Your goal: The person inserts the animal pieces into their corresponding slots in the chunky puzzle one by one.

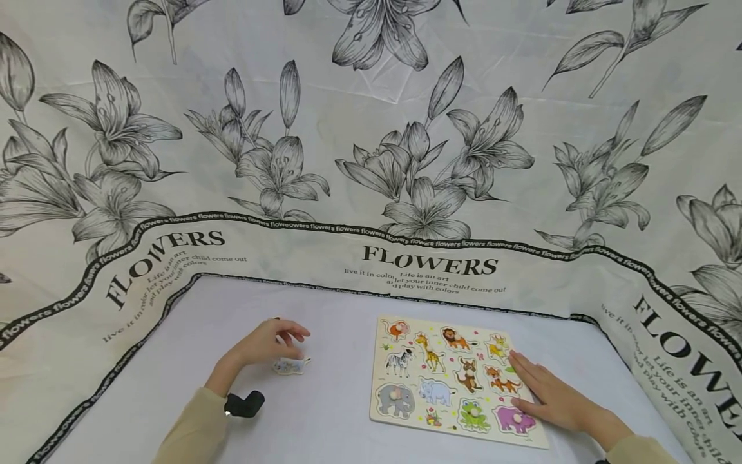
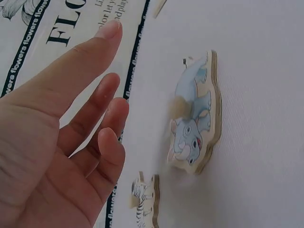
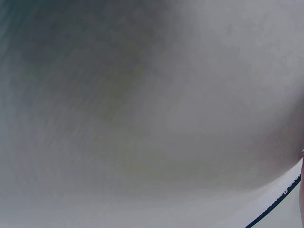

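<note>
My left hand (image 1: 272,343) hovers just beside a blue rhino puzzle piece (image 1: 292,366) lying on the white cloth. In the left wrist view its fingers are loosely bent, with nothing between them. That piece has a wooden knob (image 2: 181,108), and a smaller-looking zebra piece (image 2: 145,202) lies nearby. To the right is a wooden animal puzzle board (image 1: 420,332). Its zebra picture (image 1: 399,362) and rhino picture (image 1: 436,392) show no knobs, while the elephant piece (image 1: 396,401) has one. My right hand (image 1: 553,396) rests on the board's right edge, fingers extended, thumb by the purple hippo (image 1: 516,420).
A black device (image 1: 245,404) sits at my left wrist. White cloth (image 1: 336,399) covers the table, and a flower-printed curtain (image 1: 313,258) rises behind and along both sides. The tip of another flat light piece (image 2: 160,7) shows in the left wrist view. The right wrist view is mostly blurred grey.
</note>
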`<state>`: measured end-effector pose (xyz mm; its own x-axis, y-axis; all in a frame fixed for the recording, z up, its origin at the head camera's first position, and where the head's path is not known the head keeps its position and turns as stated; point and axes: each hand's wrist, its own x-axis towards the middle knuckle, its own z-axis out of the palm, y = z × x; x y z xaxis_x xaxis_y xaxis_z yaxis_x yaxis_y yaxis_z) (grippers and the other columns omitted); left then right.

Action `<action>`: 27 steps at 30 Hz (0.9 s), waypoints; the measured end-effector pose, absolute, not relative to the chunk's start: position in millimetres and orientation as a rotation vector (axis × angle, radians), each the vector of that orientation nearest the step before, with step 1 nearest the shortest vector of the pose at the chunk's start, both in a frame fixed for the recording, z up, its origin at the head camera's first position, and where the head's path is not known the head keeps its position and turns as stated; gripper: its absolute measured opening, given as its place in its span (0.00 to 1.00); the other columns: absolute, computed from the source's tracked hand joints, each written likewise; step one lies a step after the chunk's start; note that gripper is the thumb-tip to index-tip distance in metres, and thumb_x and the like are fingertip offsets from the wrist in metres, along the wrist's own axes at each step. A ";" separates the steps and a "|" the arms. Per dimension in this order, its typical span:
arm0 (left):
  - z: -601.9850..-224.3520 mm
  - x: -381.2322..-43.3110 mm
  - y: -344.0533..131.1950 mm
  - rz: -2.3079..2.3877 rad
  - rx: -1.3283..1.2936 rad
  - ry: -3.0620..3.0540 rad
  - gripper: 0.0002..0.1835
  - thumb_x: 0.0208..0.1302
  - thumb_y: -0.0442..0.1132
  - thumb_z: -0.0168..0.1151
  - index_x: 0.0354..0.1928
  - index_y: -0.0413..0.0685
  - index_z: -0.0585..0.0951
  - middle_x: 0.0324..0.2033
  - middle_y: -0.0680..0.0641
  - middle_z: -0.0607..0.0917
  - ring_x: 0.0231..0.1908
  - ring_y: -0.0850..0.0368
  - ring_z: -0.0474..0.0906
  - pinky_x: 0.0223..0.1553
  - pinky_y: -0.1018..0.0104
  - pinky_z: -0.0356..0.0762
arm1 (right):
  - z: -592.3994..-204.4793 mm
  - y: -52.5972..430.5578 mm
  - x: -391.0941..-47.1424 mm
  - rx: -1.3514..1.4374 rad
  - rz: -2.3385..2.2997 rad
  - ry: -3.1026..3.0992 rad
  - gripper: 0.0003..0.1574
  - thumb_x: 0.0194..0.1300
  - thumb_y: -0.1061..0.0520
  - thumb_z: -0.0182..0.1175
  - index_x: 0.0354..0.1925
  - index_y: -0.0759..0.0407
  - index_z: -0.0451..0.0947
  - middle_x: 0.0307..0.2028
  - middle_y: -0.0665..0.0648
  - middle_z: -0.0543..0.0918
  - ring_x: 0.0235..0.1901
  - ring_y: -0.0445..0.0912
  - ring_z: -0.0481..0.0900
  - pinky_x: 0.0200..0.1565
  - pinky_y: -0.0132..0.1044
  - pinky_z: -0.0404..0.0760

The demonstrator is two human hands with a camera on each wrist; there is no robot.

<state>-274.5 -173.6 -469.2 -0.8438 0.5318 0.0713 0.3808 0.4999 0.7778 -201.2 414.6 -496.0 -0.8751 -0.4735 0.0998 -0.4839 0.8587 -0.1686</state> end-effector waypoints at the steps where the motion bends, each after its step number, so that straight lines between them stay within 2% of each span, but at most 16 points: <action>1: -469.4 -275.5 -175.5 1.258 0.789 2.556 0.24 0.53 0.43 0.72 0.52 0.42 0.81 0.42 0.42 0.83 0.36 0.63 0.75 0.38 0.71 0.75 | -496.1 414.8 -201.2 0.768 0.290 -2.975 0.48 0.66 0.38 0.56 0.71 0.65 0.55 0.70 0.69 0.60 0.64 0.15 0.24 0.59 0.09 0.25; 14: -479.2 -283.4 -193.1 1.160 0.858 2.499 0.21 0.48 0.40 0.75 0.46 0.42 0.83 0.37 0.48 0.83 0.30 0.65 0.74 0.34 0.72 0.73 | -496.1 414.1 -200.0 0.776 0.292 -2.960 0.48 0.66 0.38 0.56 0.71 0.65 0.55 0.70 0.69 0.61 0.64 0.15 0.25 0.60 0.09 0.26; 27: -483.4 -282.2 -189.6 1.113 0.851 2.558 0.18 0.46 0.39 0.76 0.41 0.43 0.84 0.32 0.51 0.84 0.27 0.68 0.72 0.31 0.73 0.72 | -497.6 415.9 -200.6 0.779 0.295 -2.966 0.48 0.67 0.38 0.55 0.72 0.65 0.54 0.70 0.69 0.59 0.65 0.16 0.25 0.60 0.10 0.26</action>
<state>-282.2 -189.6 -483.4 -0.8068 0.5903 0.0240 0.4201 0.5447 0.7258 -200.6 415.9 -497.6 -0.8704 -0.4804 0.1072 -0.4922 0.8540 -0.1688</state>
